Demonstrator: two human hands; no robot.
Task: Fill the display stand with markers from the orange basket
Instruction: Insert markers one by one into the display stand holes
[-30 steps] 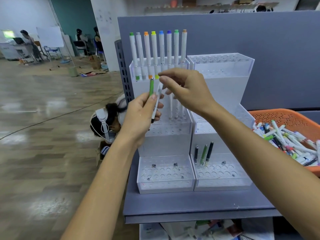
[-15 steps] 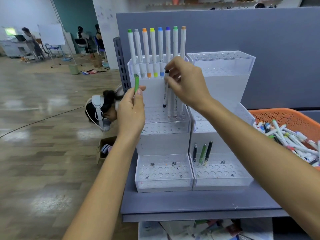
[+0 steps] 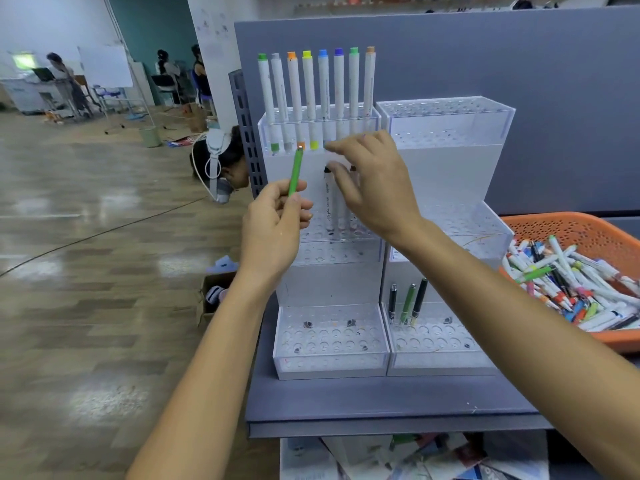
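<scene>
Two white tiered display stands (image 3: 329, 355) stand side by side on a grey shelf. Several colour-capped white markers (image 3: 323, 91) fill the left stand's top row. My left hand (image 3: 273, 230) holds a green pen (image 3: 295, 173) upright in front of that stand. My right hand (image 3: 374, 181) hovers at the middle tier, its thumb tip on the black cap of a white marker (image 3: 328, 202) that stands in a hole there. Three dark and green pens (image 3: 407, 303) stand in the right stand's bottom tier. The orange basket (image 3: 568, 226) at right holds a heap of markers (image 3: 568, 282).
A grey partition (image 3: 485, 57) rises behind the stands. A person with a headset (image 3: 221, 161) crouches on the floor to the left of the shelf, near a cardboard box (image 3: 211, 292). Papers (image 3: 415, 455) lie below the grey shelf (image 3: 381, 403).
My right hand took the white marker from my left hand, carried it to the middle tier and lowered it into a hole. My left hand stayed up with the green pen.
</scene>
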